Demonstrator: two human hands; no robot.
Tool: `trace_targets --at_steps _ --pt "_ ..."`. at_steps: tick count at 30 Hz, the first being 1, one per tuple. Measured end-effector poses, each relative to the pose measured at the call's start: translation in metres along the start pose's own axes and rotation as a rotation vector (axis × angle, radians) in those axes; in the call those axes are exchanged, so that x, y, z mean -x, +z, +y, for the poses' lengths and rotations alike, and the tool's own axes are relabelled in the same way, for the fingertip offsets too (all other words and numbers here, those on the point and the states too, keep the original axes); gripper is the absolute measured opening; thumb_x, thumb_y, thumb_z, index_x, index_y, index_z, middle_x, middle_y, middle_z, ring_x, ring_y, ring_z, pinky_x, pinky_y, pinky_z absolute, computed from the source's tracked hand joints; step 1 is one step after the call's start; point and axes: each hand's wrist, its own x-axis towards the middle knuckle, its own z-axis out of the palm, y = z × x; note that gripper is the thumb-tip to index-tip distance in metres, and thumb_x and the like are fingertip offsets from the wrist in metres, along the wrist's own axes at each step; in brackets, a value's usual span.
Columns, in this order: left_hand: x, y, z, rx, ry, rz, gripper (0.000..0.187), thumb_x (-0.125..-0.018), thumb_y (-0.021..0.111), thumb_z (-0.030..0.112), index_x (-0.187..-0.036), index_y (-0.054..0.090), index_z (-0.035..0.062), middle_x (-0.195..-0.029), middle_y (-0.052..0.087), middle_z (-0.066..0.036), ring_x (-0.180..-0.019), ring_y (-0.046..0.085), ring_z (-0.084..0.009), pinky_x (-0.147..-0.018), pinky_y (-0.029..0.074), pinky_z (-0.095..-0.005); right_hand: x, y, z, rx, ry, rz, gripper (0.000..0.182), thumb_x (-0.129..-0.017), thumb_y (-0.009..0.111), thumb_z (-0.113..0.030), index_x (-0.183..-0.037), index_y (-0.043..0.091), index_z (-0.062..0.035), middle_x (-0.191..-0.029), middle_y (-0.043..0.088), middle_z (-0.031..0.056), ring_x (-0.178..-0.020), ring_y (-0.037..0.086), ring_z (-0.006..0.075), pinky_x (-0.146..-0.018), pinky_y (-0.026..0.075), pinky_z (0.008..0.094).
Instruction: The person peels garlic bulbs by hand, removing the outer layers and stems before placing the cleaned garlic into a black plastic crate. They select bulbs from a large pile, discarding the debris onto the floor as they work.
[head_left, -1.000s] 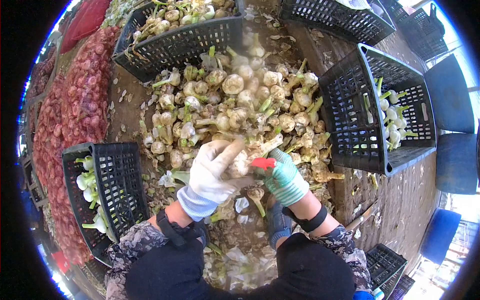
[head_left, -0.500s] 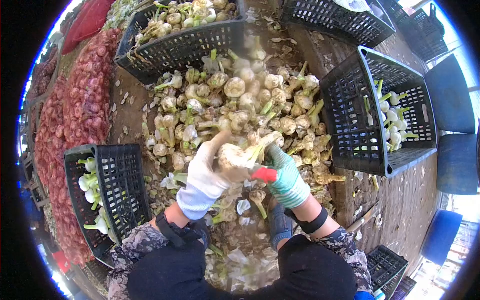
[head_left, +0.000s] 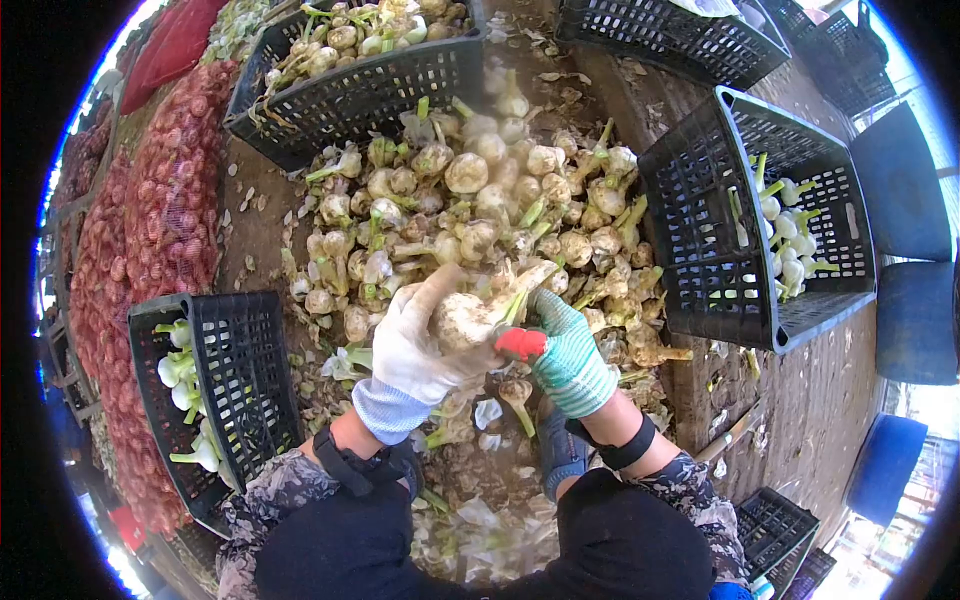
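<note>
My left hand, in a white glove with a blue cuff, is closed around a large garlic bulb with dirty outer skin. My right hand, in a green striped glove with red on the thumb, is closed at the bulb's stem side; green and pale stem pieces stick up between the hands. Whether a tool is inside the right hand is hidden. Beyond both hands spreads a heap of untrimmed garlic on the ground.
Black crates with cleaned white bulbs stand at the left and right. A crate of garlic is at the top. Red mesh sacks line the left; blue barrels stand far right. A wooden-handled tool lies at the lower right.
My left hand has turned slightly around the bulb, with its fingers a little higher. My right thumb has shifted slightly left, closer to the bulb.
</note>
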Motion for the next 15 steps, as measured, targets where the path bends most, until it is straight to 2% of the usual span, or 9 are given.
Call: trace_targets --at_steps 3,6,9,12,15 --pt "0.004 0.003 -0.009 0.047 -0.034 -0.017 0.072 -0.060 0.079 0.017 -0.119 0.043 -0.0044 -0.106 0.053 -0.012 -0.093 0.054 -0.0198 -0.084 0.042 -0.0273 0.002 -0.003 0.003 0.135 -0.037 0.023 0.047 -0.068 0.072 -0.014 -0.105 0.051 0.0050 -0.097 0.058 0.0076 -0.086 0.052 0.0129 -0.074 0.044 0.0251" --pt "0.003 0.006 -0.001 0.499 -0.384 -0.044 0.078 -0.059 0.080 0.014 -0.122 0.039 -0.0055 -0.106 0.054 -0.011 -0.092 0.055 -0.0187 -0.081 0.044 -0.0251 0.003 -0.002 0.005 -0.003 -0.072 0.045 0.050 -0.067 0.073 -0.013 -0.108 0.049 0.0043 -0.100 0.057 0.0083 -0.090 0.053 0.0142 -0.079 0.043 0.0265" --pt "0.002 0.001 -0.015 0.798 -0.529 -0.170 0.069 -0.066 0.076 0.014 -0.123 0.041 -0.0037 -0.106 0.054 -0.010 -0.087 0.056 -0.0149 -0.077 0.047 -0.0246 0.001 -0.005 0.007 0.098 -0.229 -0.050 0.044 -0.073 0.061 -0.005 -0.113 0.046 0.0024 -0.100 0.058 0.0088 -0.089 0.056 0.0154 -0.076 0.045 0.0256" --pt "0.003 0.003 -0.030 1.070 -0.640 -0.211 0.079 -0.062 0.078 0.021 -0.124 0.036 -0.0070 -0.104 0.055 -0.010 -0.093 0.057 -0.0177 -0.075 0.049 -0.0263 -0.001 -0.015 0.017 0.101 -0.141 -0.108 0.044 -0.073 0.059 -0.003 -0.114 0.046 0.0027 -0.104 0.056 0.0089 -0.092 0.054 0.0156 -0.080 0.043 0.0265" --pt "0.002 0.002 -0.034 1.121 -0.666 -0.267 0.079 -0.063 0.076 0.025 -0.123 0.037 -0.0064 -0.105 0.056 -0.009 -0.093 0.057 -0.0173 -0.077 0.049 -0.0269 0.004 -0.014 0.006 0.338 -0.214 -0.144 0.044 -0.073 0.057 -0.003 -0.115 0.046 0.0034 -0.104 0.056 0.0096 -0.092 0.054 0.0148 -0.080 0.043 0.0260"
